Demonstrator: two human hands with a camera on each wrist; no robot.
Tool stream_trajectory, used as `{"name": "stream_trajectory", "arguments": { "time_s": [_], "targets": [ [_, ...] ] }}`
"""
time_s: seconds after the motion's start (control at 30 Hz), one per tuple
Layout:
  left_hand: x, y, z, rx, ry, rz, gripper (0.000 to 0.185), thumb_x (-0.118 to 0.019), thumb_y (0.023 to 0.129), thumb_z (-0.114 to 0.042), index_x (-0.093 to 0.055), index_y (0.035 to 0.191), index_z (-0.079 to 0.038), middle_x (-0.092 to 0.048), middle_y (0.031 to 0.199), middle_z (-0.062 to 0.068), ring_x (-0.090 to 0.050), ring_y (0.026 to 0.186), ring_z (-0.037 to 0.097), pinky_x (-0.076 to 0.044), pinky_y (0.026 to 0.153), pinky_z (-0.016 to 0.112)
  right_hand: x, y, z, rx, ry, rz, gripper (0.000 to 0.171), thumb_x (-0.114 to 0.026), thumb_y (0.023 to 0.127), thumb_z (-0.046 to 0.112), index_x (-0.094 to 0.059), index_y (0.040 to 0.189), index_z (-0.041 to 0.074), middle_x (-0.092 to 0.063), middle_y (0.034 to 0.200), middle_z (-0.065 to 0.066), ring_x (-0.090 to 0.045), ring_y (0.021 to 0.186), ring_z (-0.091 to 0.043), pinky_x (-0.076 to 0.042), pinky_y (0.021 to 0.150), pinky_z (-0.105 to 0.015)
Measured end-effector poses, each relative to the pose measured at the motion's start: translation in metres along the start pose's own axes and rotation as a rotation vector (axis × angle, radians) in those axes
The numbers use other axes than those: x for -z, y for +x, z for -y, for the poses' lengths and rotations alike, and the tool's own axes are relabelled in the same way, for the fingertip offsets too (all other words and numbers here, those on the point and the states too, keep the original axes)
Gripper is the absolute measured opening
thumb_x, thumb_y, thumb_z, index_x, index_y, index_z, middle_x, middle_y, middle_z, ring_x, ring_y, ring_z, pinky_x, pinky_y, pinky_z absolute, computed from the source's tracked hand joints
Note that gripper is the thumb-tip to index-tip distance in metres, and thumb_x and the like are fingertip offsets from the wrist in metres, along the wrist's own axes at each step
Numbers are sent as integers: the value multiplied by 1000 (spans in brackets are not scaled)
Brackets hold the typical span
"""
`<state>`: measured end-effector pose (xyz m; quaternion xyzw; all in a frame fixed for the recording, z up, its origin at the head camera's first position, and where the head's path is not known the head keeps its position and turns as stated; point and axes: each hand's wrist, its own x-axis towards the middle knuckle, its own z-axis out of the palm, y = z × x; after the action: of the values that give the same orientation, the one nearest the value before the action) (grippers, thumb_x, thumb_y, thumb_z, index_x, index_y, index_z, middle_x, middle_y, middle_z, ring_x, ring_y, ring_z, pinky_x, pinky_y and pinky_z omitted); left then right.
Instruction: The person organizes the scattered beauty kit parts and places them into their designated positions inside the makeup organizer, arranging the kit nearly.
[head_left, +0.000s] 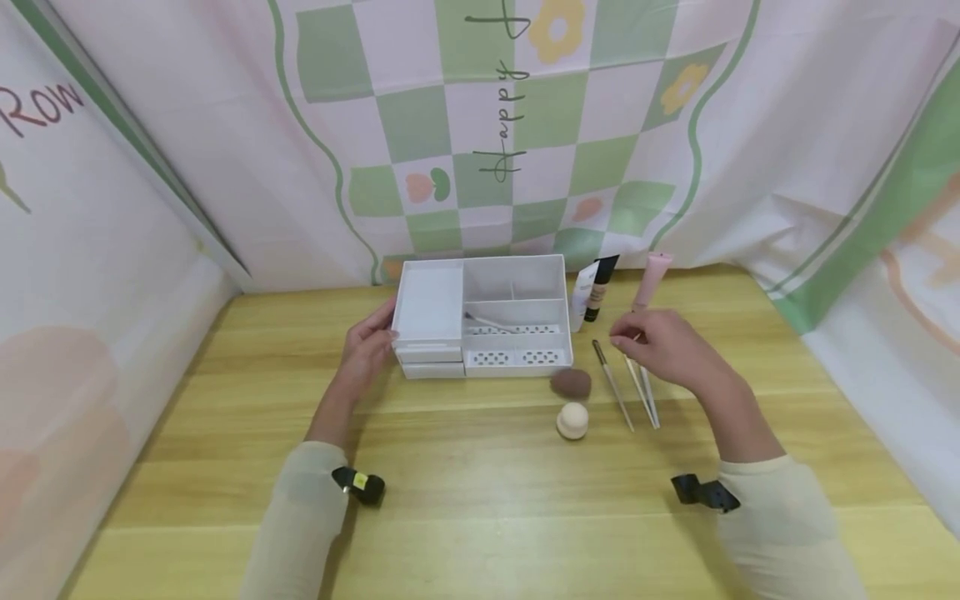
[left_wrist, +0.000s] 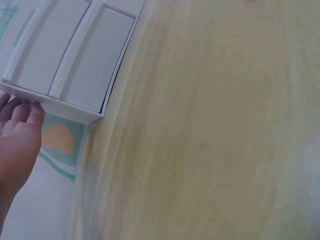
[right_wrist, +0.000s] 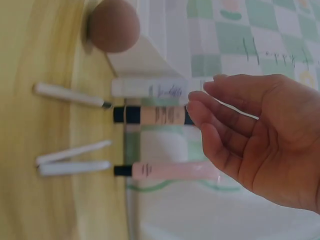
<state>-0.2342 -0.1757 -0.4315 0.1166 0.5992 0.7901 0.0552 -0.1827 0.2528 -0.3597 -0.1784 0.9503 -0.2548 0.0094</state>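
Resting against the left end of the white organizer (head_left: pixel 480 317), the left hand (head_left: pixel 367 346) is seen with its fingers nearly straight; nothing is gripped, the box is only touched. The left wrist view shows what the head view does not: the fingertips (left_wrist: pixel 22 107) lie on the bottom edge of the organizer (left_wrist: pixel 75 55) and its flat drawer fronts. The right hand (head_left: pixel 663 346) is held above the white brushes (head_left: pixel 637 392), loosely open and holding nothing. Only from the right wrist view can it be seen that this hand (right_wrist: pixel 255 135) is empty (the fingers are relaxed), with three tubes beyond it: a white tube (right_wrist: pixel 147 87), a beige tube (right_wrist: pixel 155 115) and a pink tube (right_wrist: pixel 170 171). A brown sponge (head_left: pixel 572 382) and a cream sponge (head_left: pixel 573 419) lie just in front of the organizer. Everything stands on a light wooden table (head_left: pixel 480 517), which is enclosed by a checked green and pink cloth (head_left: pixel 480 125).
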Motion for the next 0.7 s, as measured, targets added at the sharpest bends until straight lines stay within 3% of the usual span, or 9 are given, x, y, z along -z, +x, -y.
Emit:
{"name": "stream_trajectory", "arguments": {
  "time_s": [0.2,0.47,0.7],
  "targets": [
    [-3,0,-1,8,-9,-20,63,-39,94,9,-25,154,9,-22,168,20,-22,158,34,-49,108,14,-2,-12,-22,-91,52,6,23,-61,99,10,-71,112,-6,-75,99,-20,-70,82,-21,-57,66,-27],
    [-4,0,-1,0,-3,-19,63,-40,94,9,-25,155,9,-21,169,19,-20,158,32,-47,111,14,-4,-33,-47,-187,125,23,28,-57,101,9,-66,115,-13,-74,96,-26,-72,79,-27,-57,62,-23],
    [-3,-1,-1,2,-10,-30,62,-39,95,10,-25,154,9,-21,169,20,-19,159,32,-45,113,17,-9,-44,-56,-232,185,42,28,-59,99,7,-64,115,-15,-73,97,-26,-73,80,-26,-64,68,-32]
  ]
}}
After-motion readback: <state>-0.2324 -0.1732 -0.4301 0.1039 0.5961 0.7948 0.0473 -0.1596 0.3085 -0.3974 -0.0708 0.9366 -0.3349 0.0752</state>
